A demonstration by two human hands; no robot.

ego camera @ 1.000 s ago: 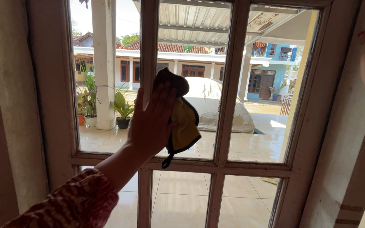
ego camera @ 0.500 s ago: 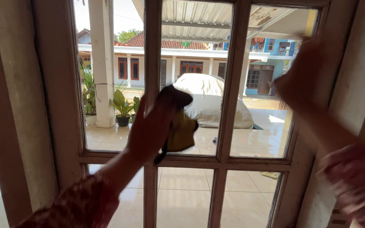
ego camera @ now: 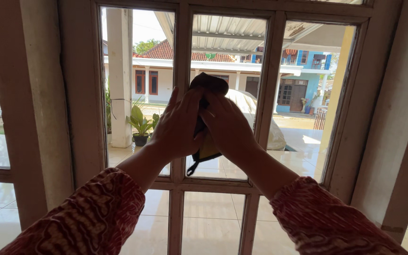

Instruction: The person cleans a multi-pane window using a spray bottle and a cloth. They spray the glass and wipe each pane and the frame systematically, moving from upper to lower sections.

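— Pressing in together now, both hands on the cloth [ego camera: 207, 147] against the middle pane [ego camera: 227, 61]; left hand [ego camera: 178, 125] flat with fingers spread wide, palm over the cloth's left half.

— And the right hand [ego camera: 227, 127]?

— Laid flat on the cloth's right half, fingers pointing up and to the left, touching the left hand's fingertips; neither hand curls round the cloth, both just pin it to the glass.

— Which way does the cloth run?

— Long axis near upright; a dark bunched end pokes out above the fingertips, a yellow corner and dark trim hang below the palms, just above the lower crossbar [ego camera: 213, 185]; the white upright bar [ego camera: 181, 94] sits behind the left hand, so that hand is nearer the frame.
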